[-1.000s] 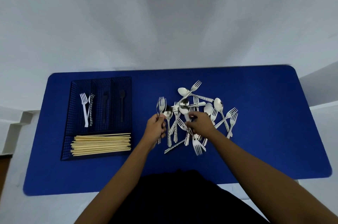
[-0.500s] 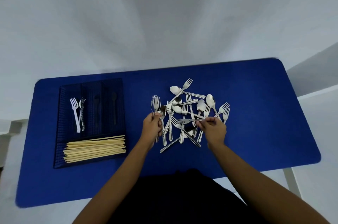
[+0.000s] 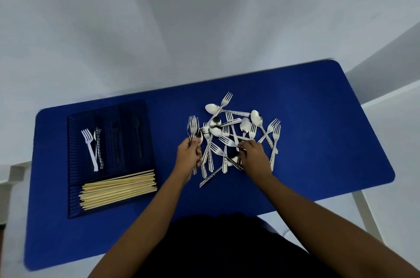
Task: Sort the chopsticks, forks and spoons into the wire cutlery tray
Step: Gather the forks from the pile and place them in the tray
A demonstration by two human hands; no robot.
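1. The held forks [image 3: 193, 126] are a small bundle. The left hand [image 3: 188, 155] curls its fingers round the handles, tines upright above the fist. Judgement: like items are being collected to save trips.
2. The right hand [image 3: 255, 156] pinches the loose fork [image 3: 227, 141] by its handle. The tines point from the pinch toward the left fist, probably for a hand-over.
3. The mixed pile [image 3: 229, 123] of forks and spoons lies tangled beyond and around both grips.
4. The wire cutlery tray [image 3: 76, 164] sits well left of the left fist. The sorted forks [image 3: 91, 148] lie in a far compartment, and the chopsticks [image 3: 118, 186] lie across the near one.
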